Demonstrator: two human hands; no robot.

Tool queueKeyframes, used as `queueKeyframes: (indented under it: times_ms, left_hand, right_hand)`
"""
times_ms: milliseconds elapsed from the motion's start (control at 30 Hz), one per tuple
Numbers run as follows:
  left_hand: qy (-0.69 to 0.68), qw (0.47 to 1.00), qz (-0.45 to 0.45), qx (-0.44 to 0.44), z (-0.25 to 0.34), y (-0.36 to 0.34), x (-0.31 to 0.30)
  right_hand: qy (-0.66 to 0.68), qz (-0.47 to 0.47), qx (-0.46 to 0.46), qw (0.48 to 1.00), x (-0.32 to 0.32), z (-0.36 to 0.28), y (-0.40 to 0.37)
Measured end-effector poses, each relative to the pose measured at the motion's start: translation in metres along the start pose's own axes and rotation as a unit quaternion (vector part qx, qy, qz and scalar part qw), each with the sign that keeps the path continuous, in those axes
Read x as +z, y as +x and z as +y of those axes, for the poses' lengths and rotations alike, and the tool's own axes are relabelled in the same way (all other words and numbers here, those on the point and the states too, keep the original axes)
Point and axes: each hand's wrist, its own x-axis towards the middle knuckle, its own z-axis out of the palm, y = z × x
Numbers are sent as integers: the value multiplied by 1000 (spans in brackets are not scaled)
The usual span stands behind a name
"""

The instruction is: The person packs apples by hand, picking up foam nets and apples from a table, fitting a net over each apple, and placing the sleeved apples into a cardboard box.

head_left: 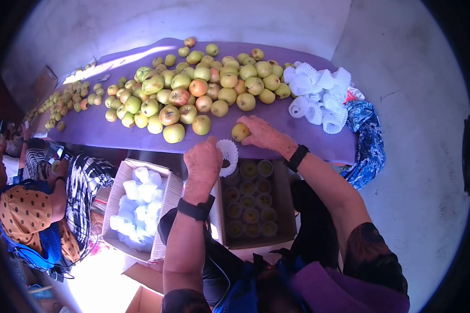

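My left hand is closed on the edge of a white foam net sleeve, whose round mouth faces up. Close by on the right, my right hand grips a yellow-green apple at the front edge of the purple-covered table. A large heap of green and reddish apples spreads over the table beyond both hands. Below them stands a cardboard box with rows of apples in foam sleeves.
Another carton at my left holds many white foam sleeves. More foam sleeves are piled at the table's right end, beside a blue patterned cloth. A person in a dotted top sits at the left near more apples.
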Motion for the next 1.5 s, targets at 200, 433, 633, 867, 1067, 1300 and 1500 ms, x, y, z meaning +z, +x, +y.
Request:
queueKeyframes:
  times_ms: [200, 433, 633, 867, 1067, 1300, 1500]
  left_hand:
    - [-21, 994, 102, 20, -3, 1, -1]
    - [-58, 991, 119, 9, -6, 8, -2]
    - [-63, 995, 78, -20, -7, 10, -4]
    - [-48, 995, 77, -44, -4, 11, -5]
    - [-31, 997, 64, -38, 1, 12, -5]
    - [-2, 996, 59, -74, -2, 18, -5]
    - [11, 995, 76, -71, -3, 22, -3]
  right_hand:
    - [19, 35, -46, 998, 10, 9, 10]
    - [85, -5, -39, 996, 2, 12, 9]
    - [95, 5, -8, 995, -1, 7, 4]
    - [218, 26, 58, 974, -5, 7, 0]
    - [298, 46, 65, 951, -4, 19, -1]
    - [291, -19, 78, 953, -8, 14, -2]
    - [238, 26, 26, 971, -14, -3, -7]
